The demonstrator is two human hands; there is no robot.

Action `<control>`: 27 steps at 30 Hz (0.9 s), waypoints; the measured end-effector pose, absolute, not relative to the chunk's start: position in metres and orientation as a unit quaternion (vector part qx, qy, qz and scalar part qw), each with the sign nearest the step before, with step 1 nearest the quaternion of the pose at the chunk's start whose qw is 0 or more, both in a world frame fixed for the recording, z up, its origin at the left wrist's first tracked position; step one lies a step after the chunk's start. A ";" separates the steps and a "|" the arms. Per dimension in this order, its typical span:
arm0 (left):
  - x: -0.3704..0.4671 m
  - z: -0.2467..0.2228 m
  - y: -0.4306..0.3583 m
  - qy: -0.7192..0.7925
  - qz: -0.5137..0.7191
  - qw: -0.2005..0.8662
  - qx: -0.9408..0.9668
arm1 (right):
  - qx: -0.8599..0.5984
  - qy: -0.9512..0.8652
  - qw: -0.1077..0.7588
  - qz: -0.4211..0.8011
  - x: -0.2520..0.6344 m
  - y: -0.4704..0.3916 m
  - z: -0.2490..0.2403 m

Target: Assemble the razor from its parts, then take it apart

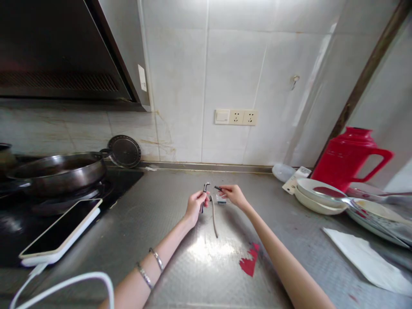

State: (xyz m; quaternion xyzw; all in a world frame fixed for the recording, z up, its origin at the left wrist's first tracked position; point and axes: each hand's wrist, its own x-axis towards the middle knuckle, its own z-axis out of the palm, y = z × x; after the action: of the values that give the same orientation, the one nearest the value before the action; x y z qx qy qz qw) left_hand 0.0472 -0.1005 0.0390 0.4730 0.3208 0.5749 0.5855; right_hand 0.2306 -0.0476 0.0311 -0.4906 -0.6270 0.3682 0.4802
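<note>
My left hand [195, 207] is closed around the dark handle of a small tool [205, 187] whose bent silver head points up and to the right. In a pinch, my right hand [234, 195] holds a short dark stick-like piece [218, 188], its tip aimed at the tool's head, with a small gap between them. On the steel counter [174, 274], a thin beige cord-like strip [214, 221] lies between the hands. Just below my right fingers is a small clear packet [221, 199] with something dark along its lower edge; its contents are too small to make out.
Torn red scraps [249, 261] lie near my right forearm. At left, a phone [62, 227] on a white block with a cable sits beside the stove and a pan [61, 171]. At right stand a red thermos jug [347, 159], stacked dishes [318, 201] and a white napkin [367, 257].
</note>
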 end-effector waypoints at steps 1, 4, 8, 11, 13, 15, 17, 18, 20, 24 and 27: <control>0.048 0.039 -0.101 0.330 0.571 0.573 0.486 | -0.486 -0.634 0.483 0.359 0.230 -0.049 0.034; 0.052 0.037 -0.102 0.349 0.547 0.561 0.514 | -0.462 -0.670 0.490 0.312 0.227 -0.054 0.044; 0.054 0.036 -0.104 0.346 0.525 0.562 0.538 | -0.430 -0.710 0.489 0.268 0.223 -0.063 0.059; 0.055 0.037 -0.105 0.344 0.524 0.558 0.543 | -0.417 -0.737 0.475 0.240 0.220 -0.071 0.068; 0.055 0.038 -0.106 0.342 0.526 0.559 0.543 | -0.413 -0.749 0.470 0.219 0.217 -0.075 0.074; 0.055 0.037 -0.106 0.340 0.530 0.560 0.539 | -0.412 -0.755 0.469 0.200 0.215 -0.079 0.079; 0.056 0.036 -0.104 0.338 0.541 0.561 0.528 | -0.411 -0.754 0.476 0.189 0.214 -0.082 0.083; 0.056 0.035 -0.104 0.338 0.547 0.562 0.520 | -0.412 -0.752 0.480 0.185 0.214 -0.083 0.084; 0.056 0.034 -0.103 0.339 0.557 0.565 0.506 | -0.412 -0.748 0.489 0.179 0.214 -0.084 0.086; 0.056 0.034 -0.102 0.343 0.562 0.567 0.495 | -0.414 -0.747 0.491 0.171 0.214 -0.086 0.087; 0.056 0.034 -0.102 0.343 0.564 0.566 0.494 | -0.412 -0.748 0.490 0.174 0.214 -0.086 0.087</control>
State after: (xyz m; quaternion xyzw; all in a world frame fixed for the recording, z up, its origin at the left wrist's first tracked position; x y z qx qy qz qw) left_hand 0.0555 -0.1022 0.0344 0.4942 0.3433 0.5640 0.5655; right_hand 0.2135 -0.0861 0.0873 -0.4120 -0.7481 0.1735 0.4905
